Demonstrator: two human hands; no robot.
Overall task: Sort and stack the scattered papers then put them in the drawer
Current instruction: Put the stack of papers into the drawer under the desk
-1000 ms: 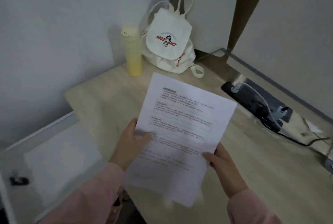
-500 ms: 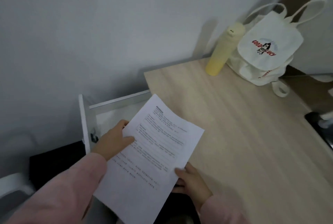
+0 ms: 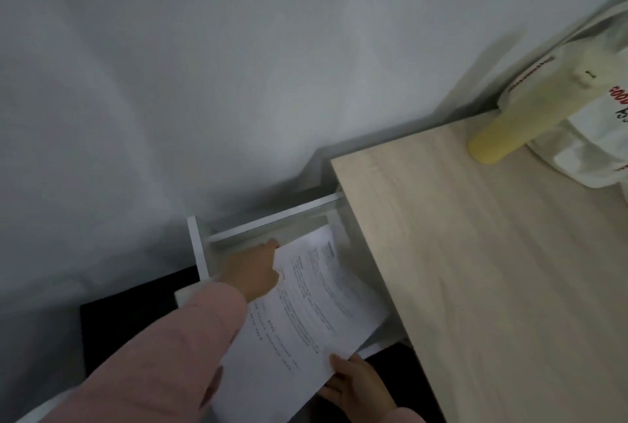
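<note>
The stack of printed white papers (image 3: 306,307) lies tilted over the open white drawer (image 3: 272,218) at the left end of the wooden desk (image 3: 492,269). My left hand (image 3: 253,271), in a pink sleeve, grips the stack's left edge inside the drawer. At the stack's near corner, my right hand (image 3: 356,385) holds it from below. The far end of the papers reaches into the drawer; the drawer's bottom is mostly hidden under them.
A yellow bottle (image 3: 530,106) and a white cloth backpack (image 3: 598,137) stand on the desk's far right corner against the grey wall. A black object (image 3: 136,317) sits on the floor left of the drawer.
My view swung left and down. Both hands carried the papers from above the desk, off its left edge and down into the open drawer.
</note>
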